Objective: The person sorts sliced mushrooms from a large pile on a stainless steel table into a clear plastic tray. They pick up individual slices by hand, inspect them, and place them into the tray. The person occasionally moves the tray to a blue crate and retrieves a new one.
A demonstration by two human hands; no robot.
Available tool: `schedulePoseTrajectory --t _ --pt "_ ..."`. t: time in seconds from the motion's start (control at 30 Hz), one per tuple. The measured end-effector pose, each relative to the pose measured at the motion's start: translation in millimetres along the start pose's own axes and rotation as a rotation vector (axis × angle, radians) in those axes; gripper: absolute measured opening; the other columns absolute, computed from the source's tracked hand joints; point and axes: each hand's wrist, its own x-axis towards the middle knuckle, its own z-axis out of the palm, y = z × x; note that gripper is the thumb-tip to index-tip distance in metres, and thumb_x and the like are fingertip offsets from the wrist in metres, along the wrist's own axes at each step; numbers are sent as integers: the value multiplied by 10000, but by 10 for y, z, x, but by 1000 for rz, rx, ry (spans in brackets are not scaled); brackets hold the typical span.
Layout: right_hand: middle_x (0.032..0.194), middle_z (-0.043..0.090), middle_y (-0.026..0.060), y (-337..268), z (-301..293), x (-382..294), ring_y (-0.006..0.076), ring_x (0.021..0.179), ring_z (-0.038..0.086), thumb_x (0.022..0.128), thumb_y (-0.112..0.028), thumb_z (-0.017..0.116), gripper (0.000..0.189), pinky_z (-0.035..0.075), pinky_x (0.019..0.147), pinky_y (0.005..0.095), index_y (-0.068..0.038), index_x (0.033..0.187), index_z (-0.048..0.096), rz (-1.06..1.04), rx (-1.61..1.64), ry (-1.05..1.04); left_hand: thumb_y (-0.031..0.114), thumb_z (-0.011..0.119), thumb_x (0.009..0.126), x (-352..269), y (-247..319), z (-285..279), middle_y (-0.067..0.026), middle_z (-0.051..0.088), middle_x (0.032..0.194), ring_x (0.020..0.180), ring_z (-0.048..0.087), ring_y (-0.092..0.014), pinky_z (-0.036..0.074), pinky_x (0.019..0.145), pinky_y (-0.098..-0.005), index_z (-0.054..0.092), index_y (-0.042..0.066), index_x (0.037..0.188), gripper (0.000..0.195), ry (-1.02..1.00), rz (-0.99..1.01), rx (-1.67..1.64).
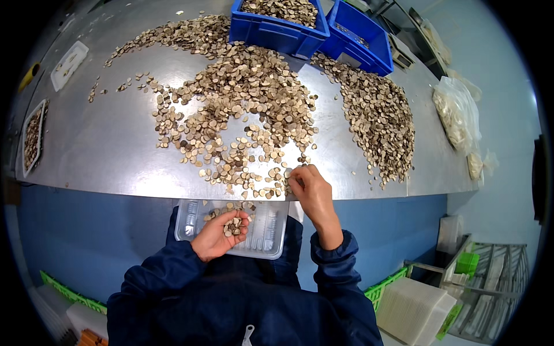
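My left hand [220, 235], palm up, cups a small heap of dried slices [233, 226] above a clear plastic tray [268, 248] on my lap. More slices lie inside that tray, near the table edge. My right hand [312, 190] is at the front edge of the steel table [108, 160], with thumb and fingertips pinched together against a pale slice [287, 173]. Whether the slice is lifted or still rests on the metal, I cannot tell. Past that hand spreads a wide pile of beige and brown round slices [255, 82], thinning out towards me.
A second heap of slices [381, 125] lies on the right. Behind stand a blue crate [277, 36] full of slices and another blue crate [368, 54] holding a few. White trays [69, 65] sit at left. A filled plastic bag [454, 114] rests at right; stacked white trays [411, 309] stand below.
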Motion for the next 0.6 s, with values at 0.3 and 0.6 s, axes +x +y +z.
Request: schedulePoseTrajectory --t 0.3,0.6 --pt "829 606 93 54 -26 113 223 670 608 835 -106 678 85 481 611 308 -46 891 653 52 32 17 243 449 1002 -6 -7 -5 -70 617 916 806 596 -174 515 730 -296 597 34 1022 257 -7 1 -2" --pt "849 609 102 60 -1 293 237 704 613 820 -88 663 157 491 642 317 -65 975 668 20 96 -38 233 454 1000 -32 12 23 -59 612 933 815 586 -160 505 753 -294 593 36 1037 244 -20 9 16"
